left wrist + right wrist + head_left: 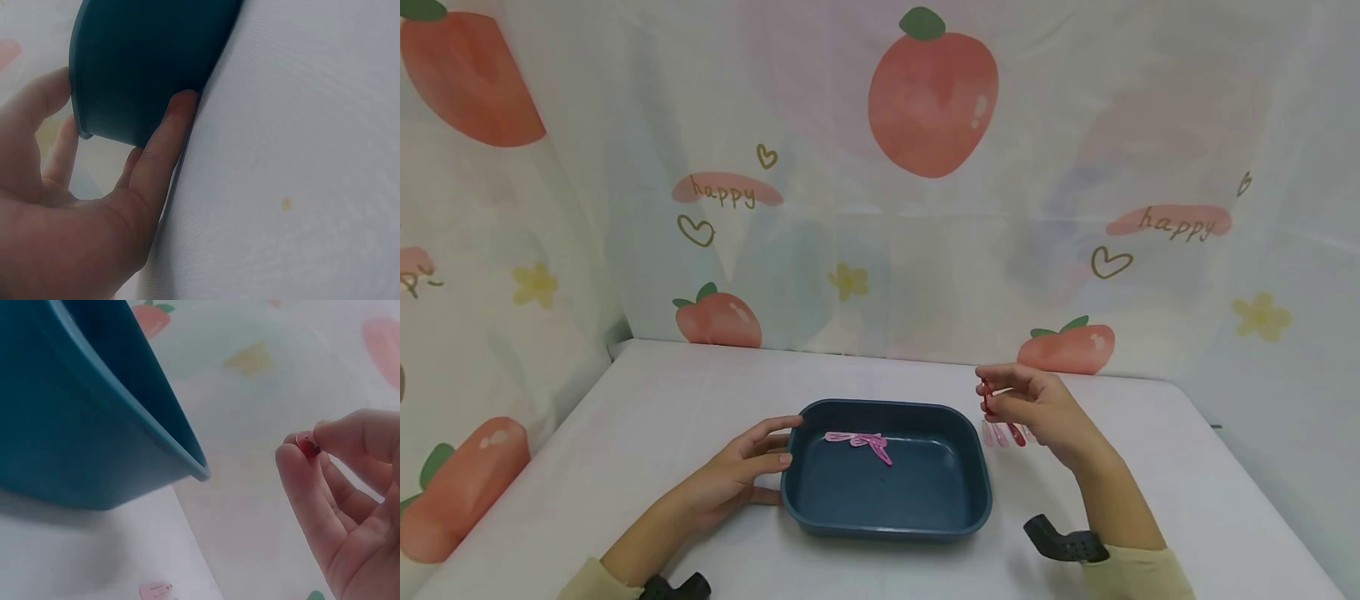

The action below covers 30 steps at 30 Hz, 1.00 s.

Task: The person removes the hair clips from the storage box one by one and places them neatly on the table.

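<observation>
A dark blue rectangular bin [917, 492] stands on the white table. Several pink hair clips [872, 442] lie inside it, bunched toward the back left. At the bin's left end rests my left hand [722, 475], fingers spread against the rim and outer wall; in the left wrist view, the fingertips touch that wall. My right hand [1048, 412], raised just off the bin's right back corner, pinches a red hair clip [308, 445] between thumb and fingers. Below it, several pink and red hair clips [1017, 434] lie side by side on the table, partly hidden by the hand.
The white tabletop [700, 392] runs back to a fruit-patterned cloth backdrop [887, 250], with more of this cloth at the left. A black wrist device [1066, 542] sits at the right sleeve, and another [677, 587] at the left.
</observation>
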{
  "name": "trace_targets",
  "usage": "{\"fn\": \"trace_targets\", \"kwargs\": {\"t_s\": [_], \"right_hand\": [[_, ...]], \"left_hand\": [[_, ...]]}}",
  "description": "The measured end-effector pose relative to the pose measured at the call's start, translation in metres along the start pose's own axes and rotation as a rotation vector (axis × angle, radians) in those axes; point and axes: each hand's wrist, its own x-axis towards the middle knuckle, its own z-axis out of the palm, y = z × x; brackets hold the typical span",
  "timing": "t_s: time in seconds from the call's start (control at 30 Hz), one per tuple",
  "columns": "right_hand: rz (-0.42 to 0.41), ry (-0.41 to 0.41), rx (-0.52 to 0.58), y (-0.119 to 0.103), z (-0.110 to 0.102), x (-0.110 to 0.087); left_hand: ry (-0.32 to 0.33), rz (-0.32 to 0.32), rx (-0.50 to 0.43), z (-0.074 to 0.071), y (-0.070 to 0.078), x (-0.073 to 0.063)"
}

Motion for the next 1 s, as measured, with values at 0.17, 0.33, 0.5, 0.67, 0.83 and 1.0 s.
{"fn": "trace_targets", "kwargs": {"t_s": [0.17,0.33,0.5,0.67,0.83,1.0], "right_hand": [[-0.01,0.026,0.003,0.002,-0.009,-0.003],[-0.02,0.055,-0.022,0.007,-0.016,-0.004],[-0.018,0.069,-0.028,0.01,-0.021,-0.004],[-0.025,0.087,-0.026,0.012,-0.026,-0.007],[-0.038,0.097,-0.014,0.015,-0.029,-0.009],[-0.032,0.11,-0.024,0.017,-0.031,-0.008]], "left_hand": [[0.011,-0.008,0.004,0.001,0.001,0.0],[-0.002,0.001,-0.001,0.001,0.002,-0.001],[-0.004,0.007,-0.004,0.0,0.002,-0.001],[-0.002,-0.001,-0.009,0.001,0.001,-0.002],[-0.01,0.002,-0.014,0.001,0.001,-0.001],[-0.009,0.005,-0.01,0.001,0.0,-0.001]]}}
